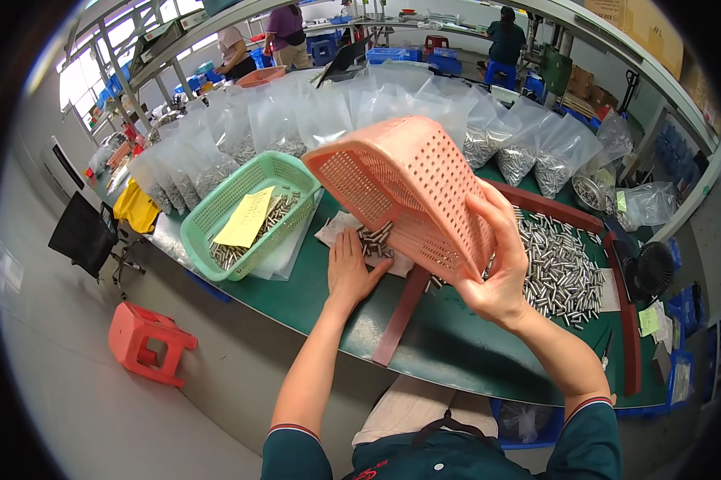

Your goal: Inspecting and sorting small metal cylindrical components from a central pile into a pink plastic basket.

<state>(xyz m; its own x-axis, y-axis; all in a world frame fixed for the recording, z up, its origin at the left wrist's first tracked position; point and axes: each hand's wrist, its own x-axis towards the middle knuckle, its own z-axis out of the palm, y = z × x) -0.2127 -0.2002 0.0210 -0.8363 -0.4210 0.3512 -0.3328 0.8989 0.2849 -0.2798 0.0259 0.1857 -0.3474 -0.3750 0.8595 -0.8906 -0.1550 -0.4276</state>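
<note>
My right hand (pixel 496 264) grips the side of a pink perforated plastic basket (pixel 444 160), which is tilted steeply above the green work table. Under its lowered end, short metal pins (pixel 374 239) lie on a pale cloth (pixel 326 232). My left hand (pixel 348 268) rests flat on the cloth beside these pins, fingers stretched out and holding nothing. To the left stands a green basket (pixel 196 240) with similar pins and a yellow note (pixel 246 218) inside. A large heap of loose pins (pixel 560 268) spreads over the table on the right. The inside of the pink basket is partly hidden.
Dark red strips (pixel 400 316) border the pin heap. Clear plastic bags (pixel 520 148) of metal parts line the table's far side. At right are a black fan (pixel 651 268) and a screwdriver (pixel 606 352). A red stool (pixel 147 342) stands on the floor at left. People work farther back.
</note>
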